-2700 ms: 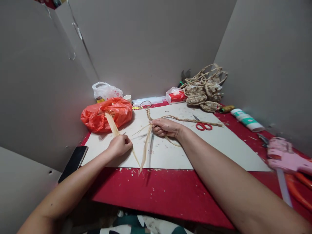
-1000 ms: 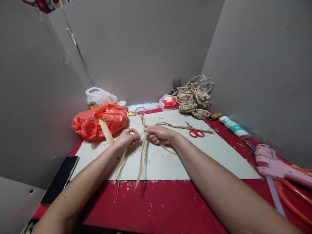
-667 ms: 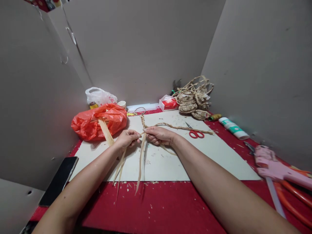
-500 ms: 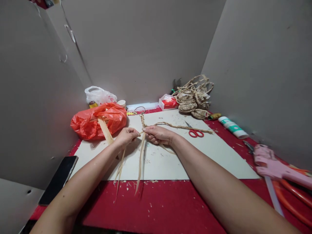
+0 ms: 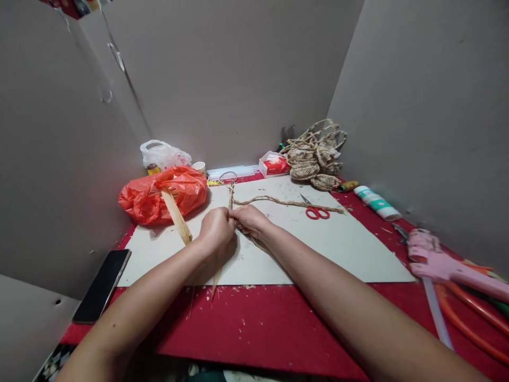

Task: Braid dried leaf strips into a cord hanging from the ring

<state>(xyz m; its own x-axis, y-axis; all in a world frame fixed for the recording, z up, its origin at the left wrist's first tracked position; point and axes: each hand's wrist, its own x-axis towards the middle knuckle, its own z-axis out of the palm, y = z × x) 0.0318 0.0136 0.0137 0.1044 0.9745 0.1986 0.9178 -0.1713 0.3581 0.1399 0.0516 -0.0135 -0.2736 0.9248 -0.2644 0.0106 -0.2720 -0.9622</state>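
Note:
My left hand (image 5: 218,227) and my right hand (image 5: 250,219) meet over the white board, both closed on pale straw-like strands (image 5: 217,276). The strand ends hang below my left hand towards the board's front edge; the part between my fingers is hidden. Above my hands, a short braided piece (image 5: 231,196) runs up to a metal ring (image 5: 228,177). From it a twisted cord (image 5: 278,200) stretches right, across the red-handled scissors (image 5: 317,212).
A red plastic bag (image 5: 163,196) with a pale strip (image 5: 175,215) sticking out lies left, near a phone (image 5: 102,286). Coiled cord bundles (image 5: 310,164) and a tissue pack (image 5: 274,165) stand behind. A pink glue gun (image 5: 445,265) lies right, beside orange-handled pliers (image 5: 473,313).
My left hand has moved right and turned knuckles-up against my right hand. Fingers that were slightly apart around the strands now meet. The view has shifted slightly.

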